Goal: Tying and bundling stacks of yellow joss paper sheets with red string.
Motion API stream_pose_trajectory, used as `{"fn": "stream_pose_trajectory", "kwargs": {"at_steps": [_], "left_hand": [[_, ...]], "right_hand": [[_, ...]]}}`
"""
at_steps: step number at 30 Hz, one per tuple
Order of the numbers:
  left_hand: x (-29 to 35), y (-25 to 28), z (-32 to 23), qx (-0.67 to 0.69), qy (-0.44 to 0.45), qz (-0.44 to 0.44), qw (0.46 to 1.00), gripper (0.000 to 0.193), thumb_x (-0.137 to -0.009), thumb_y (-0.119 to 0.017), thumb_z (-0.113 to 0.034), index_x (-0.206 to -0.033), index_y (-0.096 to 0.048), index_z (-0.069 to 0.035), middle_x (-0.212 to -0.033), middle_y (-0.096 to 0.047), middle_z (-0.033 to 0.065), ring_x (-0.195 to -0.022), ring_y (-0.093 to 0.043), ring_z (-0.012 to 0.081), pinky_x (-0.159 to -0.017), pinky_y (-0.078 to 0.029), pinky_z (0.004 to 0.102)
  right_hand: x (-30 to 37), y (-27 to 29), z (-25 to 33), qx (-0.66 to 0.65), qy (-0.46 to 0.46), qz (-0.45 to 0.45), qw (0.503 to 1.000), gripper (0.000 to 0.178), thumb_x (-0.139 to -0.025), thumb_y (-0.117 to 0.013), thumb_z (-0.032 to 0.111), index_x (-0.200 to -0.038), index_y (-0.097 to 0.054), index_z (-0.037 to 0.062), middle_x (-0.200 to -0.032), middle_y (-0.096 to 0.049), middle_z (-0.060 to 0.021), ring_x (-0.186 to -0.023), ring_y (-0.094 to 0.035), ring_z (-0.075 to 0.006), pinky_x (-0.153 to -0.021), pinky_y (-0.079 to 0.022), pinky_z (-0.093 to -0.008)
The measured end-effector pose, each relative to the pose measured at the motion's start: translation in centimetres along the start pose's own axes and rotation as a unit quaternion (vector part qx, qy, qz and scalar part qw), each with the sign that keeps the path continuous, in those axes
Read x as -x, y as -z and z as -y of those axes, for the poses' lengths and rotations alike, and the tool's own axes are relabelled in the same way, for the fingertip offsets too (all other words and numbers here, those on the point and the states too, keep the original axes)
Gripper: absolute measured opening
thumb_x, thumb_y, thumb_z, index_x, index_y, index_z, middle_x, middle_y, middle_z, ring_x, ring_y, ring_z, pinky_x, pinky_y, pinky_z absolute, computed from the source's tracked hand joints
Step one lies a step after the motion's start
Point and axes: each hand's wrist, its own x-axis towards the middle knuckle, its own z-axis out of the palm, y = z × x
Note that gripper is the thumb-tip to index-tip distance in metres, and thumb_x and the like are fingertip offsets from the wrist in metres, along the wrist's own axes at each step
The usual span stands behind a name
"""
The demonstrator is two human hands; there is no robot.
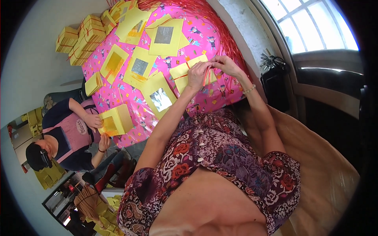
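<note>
A yellow stack of flat paper pieces [180, 74] lies in front of me on the pink table cover, with a thin red ribbon [205, 80] around it. My left hand [197, 76] rests over the stack's right part, fingers closed on the ribbon. Right beside it, my right hand [225, 65] pinches the ribbon at the stack's right edge. The fingertips of both hands meet there, and the ribbon's loose ends hang below them. Whether a knot lies between the fingers is hidden.
Yellow sheets with silver or orange squares [163, 35] spread across the pink cover [138, 126]. Tied yellow bundles [87, 37] are piled at the far left; long red strands [232, 43] line the right edge. At left, a co-worker's hands [93, 121] touch a yellow piece [124, 118].
</note>
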Motion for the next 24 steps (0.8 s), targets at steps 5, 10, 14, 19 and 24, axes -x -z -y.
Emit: {"fn": "stream_pose_trajectory", "kwargs": {"at_steps": [5,10,14,19,24], "left_hand": [[0.6,0.2,0.4,0.037,0.041,-0.006,0.998,0.008,-0.077,-0.069,-0.008,-0.084,-0.066,-0.006,-0.082,-0.06,0.0076,-0.069,-0.062,0.0204,-0.057,-0.049,0.0305],[0.7,0.2,0.3,0.06,0.081,-0.007,0.995,0.008,-0.074,-0.07,-0.008,-0.079,-0.065,-0.004,-0.088,-0.057,0.0081,-0.071,-0.061,0.0215,-0.06,-0.049,0.0306],[1.4,0.7,0.8,0.065,0.047,-0.022,0.996,0.011,-0.072,-0.071,-0.008,-0.076,-0.063,-0.002,-0.089,-0.057,0.0096,-0.083,-0.058,0.0247,-0.071,-0.047,0.034],[1.8,2.9,0.0,-0.04,-0.009,-0.012,0.999,0.012,-0.07,-0.071,-0.011,-0.072,-0.062,-0.003,-0.085,-0.062,0.0076,-0.085,-0.053,0.0245,-0.078,-0.042,0.0353],[2.5,2.5,0.2,0.019,0.073,-0.018,0.997,0.013,-0.069,-0.073,-0.01,-0.071,-0.063,-0.003,-0.078,-0.063,0.0062,-0.088,-0.055,0.0244,-0.079,-0.043,0.035]], "right_hand": [[0.2,-0.1,0.5,-0.033,0.042,0.008,0.999,0.014,-0.089,-0.055,0.01,-0.096,-0.062,-0.0002,-0.085,-0.061,-0.0063,-0.073,-0.058,-0.0133,-0.054,-0.049,-0.0267],[0.5,-0.6,0.3,0.225,0.246,-0.082,0.939,0.01,-0.082,-0.058,0.008,-0.086,-0.053,0.0004,-0.082,-0.054,-0.0131,-0.073,-0.058,-0.028,-0.061,-0.047,-0.0362],[0.9,-0.7,-0.6,0.307,0.221,-0.132,0.916,0.014,-0.078,-0.059,0.009,-0.085,-0.049,0.0018,-0.082,-0.049,-0.0136,-0.076,-0.056,-0.0323,-0.065,-0.046,-0.0407],[0.6,-1.1,-1.4,0.315,0.238,-0.152,0.906,0.015,-0.076,-0.06,0.009,-0.083,-0.049,0.0026,-0.08,-0.049,-0.0125,-0.079,-0.055,-0.0304,-0.067,-0.045,-0.0397],[0.7,-1.0,-1.3,0.307,0.237,-0.147,0.91,0.016,-0.075,-0.061,0.01,-0.082,-0.049,0.0026,-0.08,-0.049,-0.0118,-0.079,-0.054,-0.0297,-0.066,-0.045,-0.0392]]}}
